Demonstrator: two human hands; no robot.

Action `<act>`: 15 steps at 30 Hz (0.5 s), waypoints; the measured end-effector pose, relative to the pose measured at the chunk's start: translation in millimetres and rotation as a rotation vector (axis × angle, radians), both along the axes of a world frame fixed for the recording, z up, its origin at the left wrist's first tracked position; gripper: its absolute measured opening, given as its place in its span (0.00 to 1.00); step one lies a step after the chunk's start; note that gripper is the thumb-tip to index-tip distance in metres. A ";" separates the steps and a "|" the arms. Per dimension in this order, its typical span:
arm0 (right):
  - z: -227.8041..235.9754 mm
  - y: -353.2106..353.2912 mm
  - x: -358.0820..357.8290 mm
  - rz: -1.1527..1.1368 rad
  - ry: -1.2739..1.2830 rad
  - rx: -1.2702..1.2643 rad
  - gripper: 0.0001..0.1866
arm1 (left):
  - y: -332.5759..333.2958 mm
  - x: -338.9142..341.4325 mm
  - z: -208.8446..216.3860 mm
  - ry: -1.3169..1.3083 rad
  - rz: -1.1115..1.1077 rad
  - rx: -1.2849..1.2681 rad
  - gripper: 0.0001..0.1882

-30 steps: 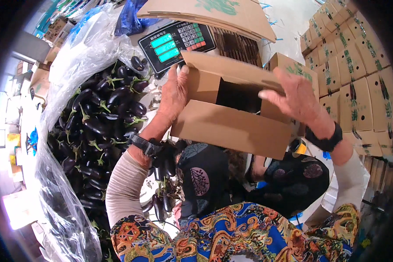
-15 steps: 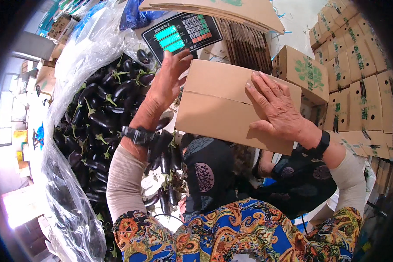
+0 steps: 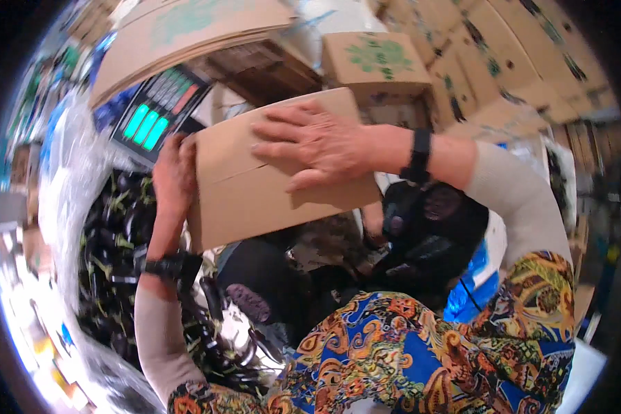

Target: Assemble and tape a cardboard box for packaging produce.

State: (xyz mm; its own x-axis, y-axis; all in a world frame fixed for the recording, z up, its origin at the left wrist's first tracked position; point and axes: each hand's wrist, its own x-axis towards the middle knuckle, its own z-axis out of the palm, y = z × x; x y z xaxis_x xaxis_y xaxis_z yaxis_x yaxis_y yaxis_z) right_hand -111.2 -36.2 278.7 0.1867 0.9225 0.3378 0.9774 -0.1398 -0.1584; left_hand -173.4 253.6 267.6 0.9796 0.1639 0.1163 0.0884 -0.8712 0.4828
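A closed brown cardboard box point(image 3: 245, 200) lies tilted in front of me, above my lap, with a seam running across its top. My right hand point(image 3: 317, 141) rests flat on that top, fingers stretched and spread, palm down. At the box's left end, my left hand point(image 3: 174, 176) grips the side near the far corner; its fingers are bent and partly hidden. Dark purple eggplants point(image 3: 114, 269) are heaped left of my left forearm.
Beyond the box stands a scale display point(image 3: 152, 114) with lit green panels, partly covered by flat cardboard sheets point(image 3: 193, 31). A printed carton point(image 3: 379, 58) sits behind, and stacked cartons point(image 3: 510, 55) rise at the far right. Clear plastic sheeting point(image 3: 65, 207) edges the eggplants.
My left hand has come from beside the box onto its left end. The view has turned, so the box and right hand appear further left. The right hand still lies on top.
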 end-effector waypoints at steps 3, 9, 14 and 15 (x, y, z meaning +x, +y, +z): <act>-1.3 -3.8 4.1 0.031 -0.006 -0.012 0.33 | -18.1 -3.8 4.2 -0.051 -0.116 0.280 0.14; 5.2 -25.4 34.5 -0.066 0.285 0.107 0.23 | -6.5 3.9 6.4 -0.017 -0.043 0.045 0.18; -4.9 -177.5 60.0 -0.585 0.412 -0.037 0.15 | -14.3 1.4 12.7 -0.033 0.023 -0.063 0.18; -39.6 -207.0 59.7 -0.586 0.391 -0.045 0.16 | -4.7 -2.0 6.2 -0.109 0.031 -0.035 0.18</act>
State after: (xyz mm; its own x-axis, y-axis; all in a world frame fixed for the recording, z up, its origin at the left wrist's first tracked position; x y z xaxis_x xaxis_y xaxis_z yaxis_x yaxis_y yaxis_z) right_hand -51.5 -243.1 239.1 0.7571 0.6442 0.1082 0.6116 -0.6409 -0.4638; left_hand -175.4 248.9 273.8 0.9558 0.2000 0.2155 0.0607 -0.8516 0.5207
